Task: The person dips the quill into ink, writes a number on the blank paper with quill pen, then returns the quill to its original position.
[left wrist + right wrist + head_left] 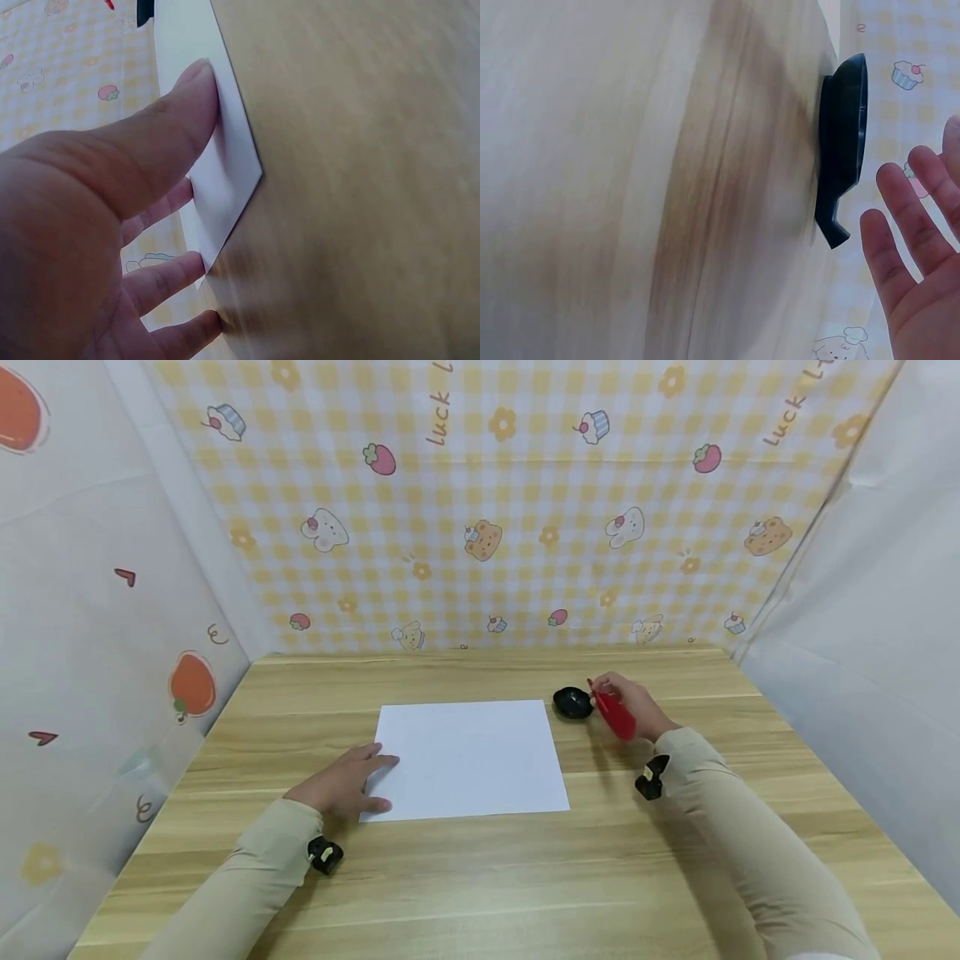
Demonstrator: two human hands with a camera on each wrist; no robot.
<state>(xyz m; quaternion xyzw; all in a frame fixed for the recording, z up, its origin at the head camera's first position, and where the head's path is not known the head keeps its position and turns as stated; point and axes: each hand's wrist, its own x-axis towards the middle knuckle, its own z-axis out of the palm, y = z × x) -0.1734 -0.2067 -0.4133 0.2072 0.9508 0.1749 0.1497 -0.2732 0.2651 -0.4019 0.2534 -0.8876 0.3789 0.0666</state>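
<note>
A white sheet of paper (468, 760) lies flat on the wooden table. My left hand (341, 783) rests with spread fingers on its left edge; the left wrist view shows the thumb (196, 101) on the paper (225, 161) near a corner. To the right of the sheet stands a small black dish (573, 702) with a short handle, seen side-on in the right wrist view. Just right of it, my right hand (628, 700) pinches a slim red stick-like thing (617, 718), blurred, its thin end up by the fingertips. In the right wrist view several fingers (911, 225) are extended.
The wooden table (465, 885) reaches back to a yellow checked cloth (510, 518) with cartoon prints. White cloth walls (862, 610) stand on both sides. A small black device (326, 855) is strapped to the left wrist, another (652, 777) to the right.
</note>
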